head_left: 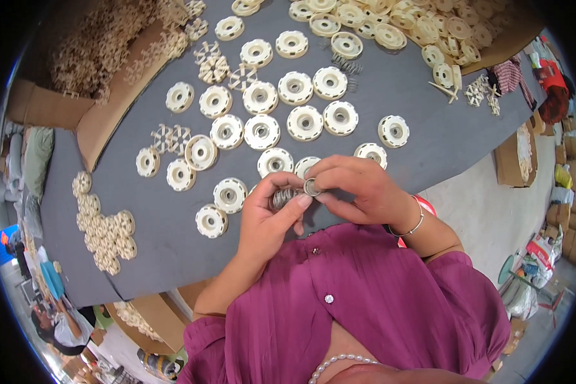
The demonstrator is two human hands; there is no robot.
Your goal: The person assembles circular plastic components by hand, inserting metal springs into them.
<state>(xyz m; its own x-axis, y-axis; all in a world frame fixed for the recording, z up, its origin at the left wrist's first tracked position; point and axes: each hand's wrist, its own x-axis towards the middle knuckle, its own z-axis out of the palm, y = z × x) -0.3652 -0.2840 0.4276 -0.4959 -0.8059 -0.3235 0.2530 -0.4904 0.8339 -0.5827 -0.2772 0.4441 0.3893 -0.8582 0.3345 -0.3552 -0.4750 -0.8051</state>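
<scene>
My left hand is closed around several grey coil springs. With thumb and fingers pinched, my right hand grips one metal coil spring seen end-on, and my left thumb touches it too. Just beyond my hands lie cream-white notched plastic discs, spread over the dark grey table. Some, such as one disc, have a coil spring seated in the middle. My fingers partly cover the nearest discs. Further off, loose springs lie beside the discs.
A cardboard box of small cream parts stands at far left, and a heap of cream rings at far right. Stacked spoked pieces sit near the table's left edge. Another person is in the lower-left background.
</scene>
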